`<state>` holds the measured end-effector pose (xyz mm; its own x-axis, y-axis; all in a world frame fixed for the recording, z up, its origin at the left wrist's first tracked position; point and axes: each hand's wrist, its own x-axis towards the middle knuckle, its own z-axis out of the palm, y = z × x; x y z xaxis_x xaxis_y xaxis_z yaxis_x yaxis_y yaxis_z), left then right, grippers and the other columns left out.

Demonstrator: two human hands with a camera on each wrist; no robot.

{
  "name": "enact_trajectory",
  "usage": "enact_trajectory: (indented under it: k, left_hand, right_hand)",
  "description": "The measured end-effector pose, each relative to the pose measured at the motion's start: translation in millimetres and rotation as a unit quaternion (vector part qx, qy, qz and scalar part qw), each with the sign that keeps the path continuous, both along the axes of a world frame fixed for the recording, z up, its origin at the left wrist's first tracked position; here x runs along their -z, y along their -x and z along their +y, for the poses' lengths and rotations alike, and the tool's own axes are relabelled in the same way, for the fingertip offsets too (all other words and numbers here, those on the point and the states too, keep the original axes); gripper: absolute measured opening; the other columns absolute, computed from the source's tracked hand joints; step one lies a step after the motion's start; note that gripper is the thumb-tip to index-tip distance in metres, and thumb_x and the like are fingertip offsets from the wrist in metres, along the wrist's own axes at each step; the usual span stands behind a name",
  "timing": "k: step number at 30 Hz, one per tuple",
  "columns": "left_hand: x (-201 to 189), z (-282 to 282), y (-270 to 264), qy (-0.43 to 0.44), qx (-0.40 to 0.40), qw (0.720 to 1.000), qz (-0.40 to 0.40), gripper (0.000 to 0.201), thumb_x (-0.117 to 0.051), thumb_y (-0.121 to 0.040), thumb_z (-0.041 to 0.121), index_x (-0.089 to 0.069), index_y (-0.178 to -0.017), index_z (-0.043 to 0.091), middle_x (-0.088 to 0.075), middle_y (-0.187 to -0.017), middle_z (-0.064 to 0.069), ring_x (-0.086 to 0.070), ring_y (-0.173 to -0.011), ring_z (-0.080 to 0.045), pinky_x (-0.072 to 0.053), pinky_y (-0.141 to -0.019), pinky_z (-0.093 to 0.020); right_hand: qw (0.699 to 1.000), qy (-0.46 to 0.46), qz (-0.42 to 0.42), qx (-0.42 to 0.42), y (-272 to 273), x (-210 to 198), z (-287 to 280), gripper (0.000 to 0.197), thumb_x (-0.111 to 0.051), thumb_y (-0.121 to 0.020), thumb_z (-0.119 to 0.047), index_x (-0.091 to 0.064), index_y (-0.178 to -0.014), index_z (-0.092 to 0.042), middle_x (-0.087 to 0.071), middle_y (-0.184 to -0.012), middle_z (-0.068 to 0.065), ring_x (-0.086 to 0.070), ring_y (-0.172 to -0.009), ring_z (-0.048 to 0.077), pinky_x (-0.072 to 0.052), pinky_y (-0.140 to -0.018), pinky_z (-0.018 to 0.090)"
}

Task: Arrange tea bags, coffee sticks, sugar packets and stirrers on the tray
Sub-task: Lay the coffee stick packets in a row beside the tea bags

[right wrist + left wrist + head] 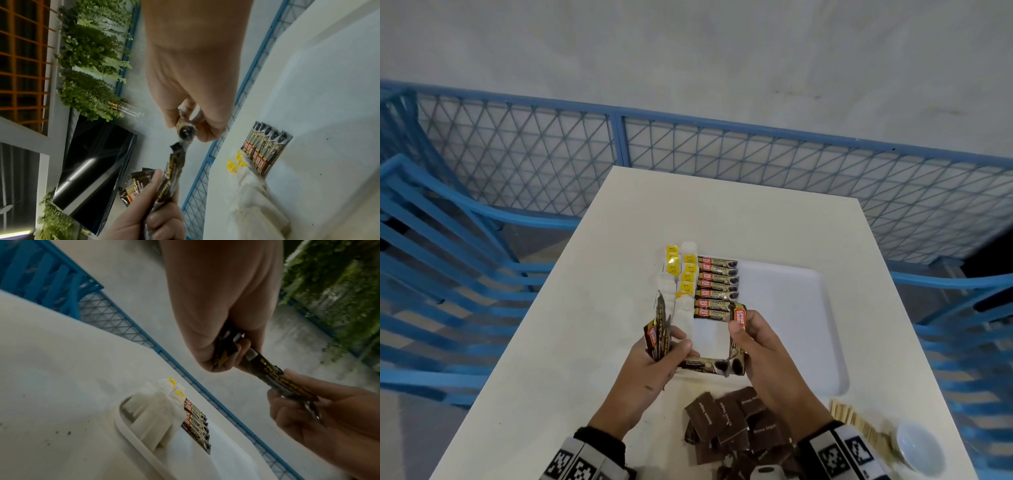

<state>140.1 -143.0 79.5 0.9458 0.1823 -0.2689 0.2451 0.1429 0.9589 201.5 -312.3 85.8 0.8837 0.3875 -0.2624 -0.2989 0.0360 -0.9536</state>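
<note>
On the white tray (791,342) lie two columns of tea bags (685,284) with yellow tags and a column of brown coffee sticks (715,287) beside them. My left hand (664,353) grips a bunch of coffee sticks (657,335) above the tray's left edge. My right hand (756,346) pinches more coffee sticks (739,317), and one stick (705,363) spans between both hands. The left wrist view shows the left hand (216,321) curled round the bunch (226,352). In the right wrist view the right hand (185,81) pinches a stick end (185,134).
A pile of brown sugar packets (732,428) lies on the white table (585,308) near me. Wooden stirrers (852,421) and a white cup (917,448) sit at the near right. Blue chairs (431,274) and a blue mesh fence (619,144) surround the table.
</note>
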Motion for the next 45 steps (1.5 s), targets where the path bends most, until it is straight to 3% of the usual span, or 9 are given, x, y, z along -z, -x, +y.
enact_trajectory:
  k: [4,8,12,16,23,27,31,38,45]
  left_hand:
    - [-4.1,-1.4,-3.1,-0.051,0.026,0.998,-0.009,0.011,-0.066,-0.083,0.007,-0.061,-0.092,0.005,-0.068,-0.065,-0.001,-0.055,-0.047,0.001,-0.040,-0.052,-0.007]
    - [-2.5,4.1,-5.7,-0.055,0.030,0.998,0.002,0.015,-0.070,-0.078,0.010,-0.063,-0.090,0.006,-0.069,-0.067,-0.009,-0.067,-0.064,-0.012,-0.049,-0.063,-0.015]
    - [-1.3,6.9,-3.2,-0.047,0.052,0.997,0.010,0.010,-0.069,-0.079,0.007,-0.060,-0.081,0.003,-0.067,-0.061,-0.004,-0.066,-0.059,-0.012,-0.048,-0.059,-0.015]
    - [-1.3,7.7,-1.7,-0.030,0.032,0.999,0.005,0.009,-0.065,-0.083,0.005,-0.063,-0.076,-0.001,-0.065,-0.057,-0.005,-0.054,-0.045,-0.002,-0.039,-0.050,-0.008]
    - [3.8,13.2,2.3,-0.017,0.003,0.999,0.027,0.006,-0.062,-0.086,0.006,-0.062,-0.082,0.003,-0.068,-0.067,-0.016,-0.047,-0.038,0.000,-0.036,-0.044,-0.008]
    - [11.7,16.0,0.9,-0.025,-0.017,0.999,0.044,0.007,-0.063,-0.086,0.008,-0.062,-0.086,0.001,-0.069,-0.069,-0.017,-0.045,-0.039,-0.002,-0.034,-0.044,-0.009]
    - [17.7,16.3,1.4,-0.037,-0.012,0.998,0.054,0.009,-0.064,-0.085,0.010,-0.060,-0.085,0.002,-0.068,-0.062,-0.003,-0.040,-0.039,-0.002,-0.033,-0.045,-0.010]
    - [26.5,22.2,0.9,-0.070,-0.011,0.996,0.058,0.007,-0.067,-0.083,0.007,-0.064,-0.080,0.001,-0.053,-0.053,0.007,-0.040,-0.045,-0.003,-0.033,-0.045,-0.011]
    - [33.5,28.1,-1.0,-0.067,-0.030,0.995,0.064,0.008,-0.067,-0.083,0.007,-0.064,-0.082,0.000,-0.054,-0.050,0.006,-0.043,-0.045,-0.003,-0.035,-0.043,-0.013]
  right_hand:
    - [0.998,0.055,-0.029,-0.024,-2.8,0.4,-1.5,0.020,-0.062,-0.085,-0.038,-0.066,-0.100,-0.025,-0.063,-0.102,0.016,-0.060,-0.096,0.031,-0.048,-0.092,0.045]
    - [0.979,0.141,-0.073,-0.126,-4.6,1.4,0.5,0.015,-0.063,-0.087,-0.024,-0.067,-0.101,-0.030,-0.059,-0.077,0.002,-0.054,-0.056,0.012,-0.045,-0.052,0.024]
    - [0.965,0.157,-0.097,-0.186,-3.1,3.2,2.4,0.013,-0.074,-0.077,-0.022,-0.071,-0.086,-0.032,-0.068,-0.074,-0.006,-0.049,-0.055,0.010,-0.043,-0.052,0.021]
    - [0.988,0.124,-0.040,-0.086,-6.2,9.9,1.0,0.013,-0.077,-0.074,-0.013,-0.065,-0.080,-0.011,-0.065,-0.066,-0.003,-0.054,-0.056,0.008,-0.043,-0.054,0.016]
    - [0.990,-0.019,0.138,-0.039,-1.2,24.6,0.8,0.017,-0.055,-0.087,0.003,-0.068,-0.098,-0.003,-0.068,-0.076,0.007,-0.064,-0.070,0.012,-0.054,-0.071,0.019]
    - [0.975,-0.077,0.206,0.005,-2.7,31.7,2.3,0.017,-0.052,-0.087,0.007,-0.064,-0.098,0.003,-0.068,-0.080,0.012,-0.069,-0.073,0.019,-0.057,-0.067,0.020]
    - [0.978,-0.023,0.205,0.040,-8.8,41.8,-0.2,0.005,-0.063,-0.081,0.003,-0.061,-0.083,-0.001,-0.066,-0.067,0.009,-0.065,-0.059,0.013,-0.051,-0.051,0.017]
    - [0.951,-0.066,0.231,0.195,-38.4,66.0,-11.9,0.005,-0.056,-0.086,0.008,-0.061,-0.085,0.007,-0.065,-0.076,0.015,-0.067,-0.058,0.014,-0.056,-0.055,0.017]
    - [0.956,0.132,0.185,0.186,-62.3,91.4,-13.8,0.002,-0.064,-0.085,-0.004,-0.064,-0.084,-0.003,-0.064,-0.070,0.007,-0.061,-0.059,0.014,-0.047,-0.052,0.019]
